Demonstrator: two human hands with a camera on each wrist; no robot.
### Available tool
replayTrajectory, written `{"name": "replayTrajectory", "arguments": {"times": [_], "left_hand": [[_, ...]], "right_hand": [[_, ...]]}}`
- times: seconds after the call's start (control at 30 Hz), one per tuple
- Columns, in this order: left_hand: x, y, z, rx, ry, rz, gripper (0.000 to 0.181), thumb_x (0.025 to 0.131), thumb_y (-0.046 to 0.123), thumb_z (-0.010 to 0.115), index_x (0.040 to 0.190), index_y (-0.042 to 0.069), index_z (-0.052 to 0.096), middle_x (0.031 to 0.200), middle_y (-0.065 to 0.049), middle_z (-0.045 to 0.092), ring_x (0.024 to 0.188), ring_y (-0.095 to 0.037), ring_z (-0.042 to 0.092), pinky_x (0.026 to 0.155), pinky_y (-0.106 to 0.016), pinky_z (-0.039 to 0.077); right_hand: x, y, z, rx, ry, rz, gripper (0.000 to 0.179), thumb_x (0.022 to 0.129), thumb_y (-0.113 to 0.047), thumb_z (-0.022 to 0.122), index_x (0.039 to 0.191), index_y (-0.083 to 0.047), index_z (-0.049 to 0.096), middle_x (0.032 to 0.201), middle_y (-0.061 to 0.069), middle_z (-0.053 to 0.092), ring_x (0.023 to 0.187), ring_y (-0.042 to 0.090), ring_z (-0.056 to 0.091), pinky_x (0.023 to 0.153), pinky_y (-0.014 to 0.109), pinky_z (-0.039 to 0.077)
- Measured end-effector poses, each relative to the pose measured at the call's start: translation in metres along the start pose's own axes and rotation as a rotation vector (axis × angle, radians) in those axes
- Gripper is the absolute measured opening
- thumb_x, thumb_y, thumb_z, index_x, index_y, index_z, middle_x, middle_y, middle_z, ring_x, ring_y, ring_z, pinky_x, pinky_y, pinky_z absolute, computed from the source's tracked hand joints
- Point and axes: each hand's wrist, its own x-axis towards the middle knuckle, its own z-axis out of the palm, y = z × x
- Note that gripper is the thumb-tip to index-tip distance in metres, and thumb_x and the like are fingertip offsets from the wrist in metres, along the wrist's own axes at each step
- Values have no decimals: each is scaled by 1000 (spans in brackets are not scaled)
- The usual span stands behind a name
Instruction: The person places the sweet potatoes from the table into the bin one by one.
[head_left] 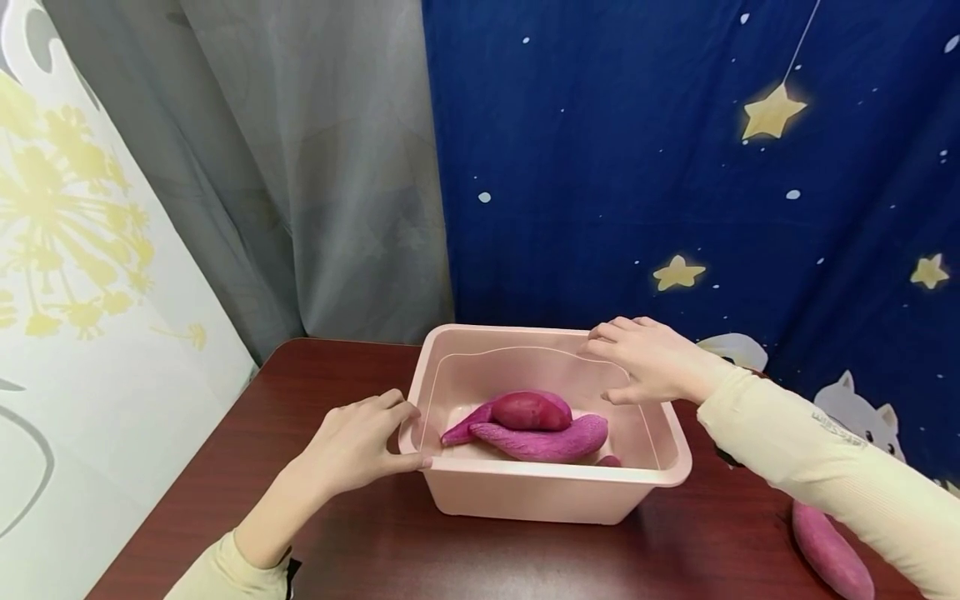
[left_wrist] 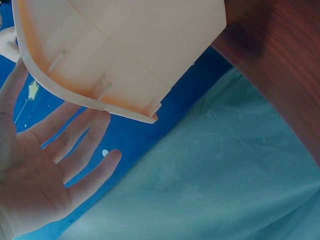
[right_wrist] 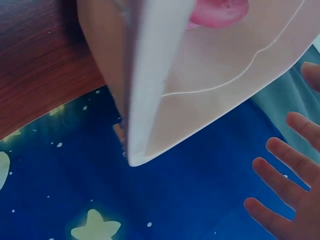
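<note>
A pale pink plastic bin (head_left: pixel 536 493) stands on the table with several purple sweet potatoes (head_left: pixel 555 442) in it, one of them redder and smoother (head_left: pixel 521 411). At the bin's left rim is my left hand (head_left: pixel 360 442), its thumb at the front left corner and its fingertips against the rim. In the left wrist view that hand (left_wrist: pixel 50 165) has its fingers spread and nearly straight beneath the rim. Over the bin's back right part hovers my right hand (head_left: pixel 652 362), holding nothing. The right wrist view shows its fingers (right_wrist: pixel 287 185) spread apart from the bin (right_wrist: pixel 220 110).
Another purple sweet potato (head_left: pixel 832 550) lies on the dark red-brown table (head_left: pixel 360 550) at the right, partly behind the right sleeve (head_left: pixel 825 450). Behind the table hang a grey curtain (head_left: pixel 360 167) and a blue starry curtain (head_left: pixel 600 167). A white patterned panel (head_left: pixel 90 400) borders the left.
</note>
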Motion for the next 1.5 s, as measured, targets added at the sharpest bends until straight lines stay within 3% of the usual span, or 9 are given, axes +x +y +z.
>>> {"name": "replayTrajectory", "arguments": {"times": [0.4, 0.67, 1.07, 1.5], "left_hand": [[-1, -1, 1, 4, 4, 5, 41, 64, 58, 64, 78, 20, 56, 68, 13, 35, 53, -4, 37, 43, -25, 31], [0, -1, 1, -2, 3, 4, 42, 65, 58, 65, 80, 20, 57, 69, 13, 36, 54, -4, 38, 44, -25, 32], [-1, -1, 2, -6, -1, 2, 42, 65, 59, 64, 80, 20, 57, 69, 12, 37, 54, -3, 38, 44, -25, 32], [0, -3, 2, -1, -2, 4, 42, 64, 58, 65, 81, 20, 57, 71, 11, 40, 55, -4, 39, 44, -26, 33]], "right_hand": [[-26, 10, -3, -4, 56, 41, 52, 66, -39, 68, 110, -11, 57, 107, 5, 54, 98, 23, 47, 78, 45, 37], [-42, 13, -1, -3, 51, 75, 52, 67, -37, 68, 111, -9, 58, 106, 8, 54, 97, 25, 48, 78, 46, 38], [-67, 21, 8, 18, 124, 91, 49, 65, -37, 70, 106, -11, 59, 101, 3, 55, 89, 21, 51, 69, 43, 42], [-96, 30, 20, 30, 128, 174, 51, 64, -36, 71, 107, -12, 58, 102, 6, 53, 94, 25, 50, 72, 50, 40]]}}
